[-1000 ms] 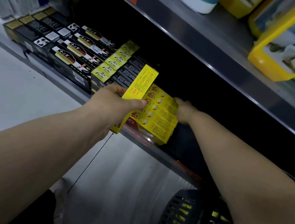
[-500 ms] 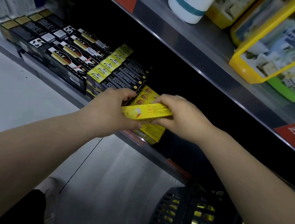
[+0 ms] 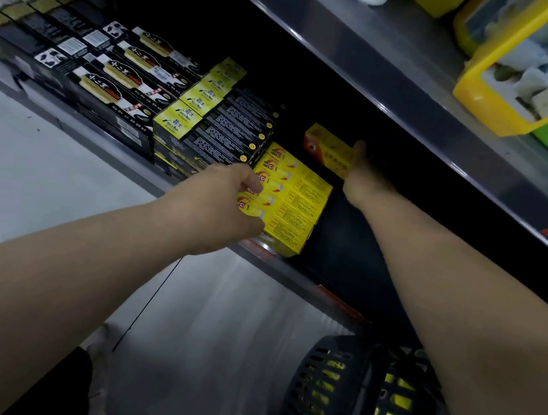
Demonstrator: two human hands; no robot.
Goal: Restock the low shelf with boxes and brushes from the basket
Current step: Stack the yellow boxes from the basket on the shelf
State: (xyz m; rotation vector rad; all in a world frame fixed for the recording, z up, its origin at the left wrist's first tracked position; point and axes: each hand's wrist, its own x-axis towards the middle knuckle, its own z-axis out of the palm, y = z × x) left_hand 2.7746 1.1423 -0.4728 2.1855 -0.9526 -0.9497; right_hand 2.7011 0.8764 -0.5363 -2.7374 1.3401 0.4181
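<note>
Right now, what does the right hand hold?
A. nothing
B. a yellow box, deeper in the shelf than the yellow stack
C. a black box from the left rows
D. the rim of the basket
B: the right hand grips a single yellow box inside the low shelf, beyond the yellow stack; the basket is far below that hand.

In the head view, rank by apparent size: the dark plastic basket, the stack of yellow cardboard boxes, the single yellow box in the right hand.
1. Dark plastic basket (nearest the camera)
2. Stack of yellow cardboard boxes
3. Single yellow box, partly behind right hand
</note>
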